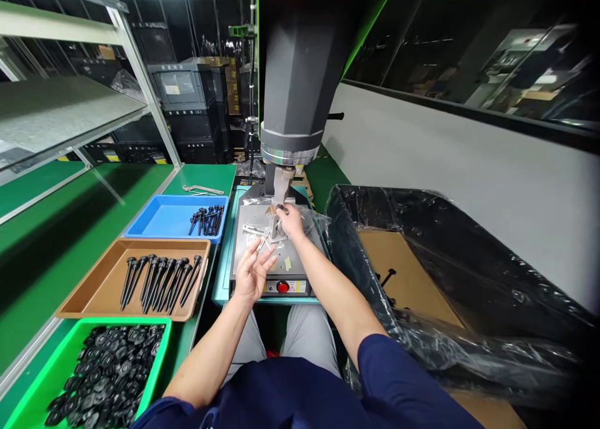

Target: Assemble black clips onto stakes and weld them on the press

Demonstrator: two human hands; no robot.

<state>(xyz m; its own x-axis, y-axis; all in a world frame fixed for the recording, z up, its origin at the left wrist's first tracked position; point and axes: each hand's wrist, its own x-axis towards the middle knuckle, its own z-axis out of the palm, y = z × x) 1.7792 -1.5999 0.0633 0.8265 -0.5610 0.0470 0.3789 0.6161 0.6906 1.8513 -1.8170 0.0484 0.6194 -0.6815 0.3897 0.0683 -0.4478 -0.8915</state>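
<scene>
Beside the person's left forearm, close to the navy shirt (290, 391), a green tray (124, 321) brims with round black plastic parts (110, 373). Just beyond it, a brown tray (100, 285) carries a row of tapered black rods (159, 282), thick ends pointing away from the person. The left hand (252, 272) hovers at the near edge of the machine's grey base plate (250, 267), palm up, fingers loosely spread, and looks empty to me. Below the plate a round red button (282, 287) sits on the front panel. Farther in, the right hand (291, 221) has thumb and fingers closed on a small dark part (282, 209) (mostly hidden from where I stand), which is at the metal fixture (276, 230), right under the press's tapered metal horn (284, 182). To the right, clear film lines a black bin (407, 210) with cardboard (389, 247) inside and a black rod lying on it. Over on the left, more dark rods (210, 219) cluster at the right end of a blue tray (162, 219), and a wrench (203, 189) lies behind that. Stacked dark crates (180, 85) stand at the back.
</scene>
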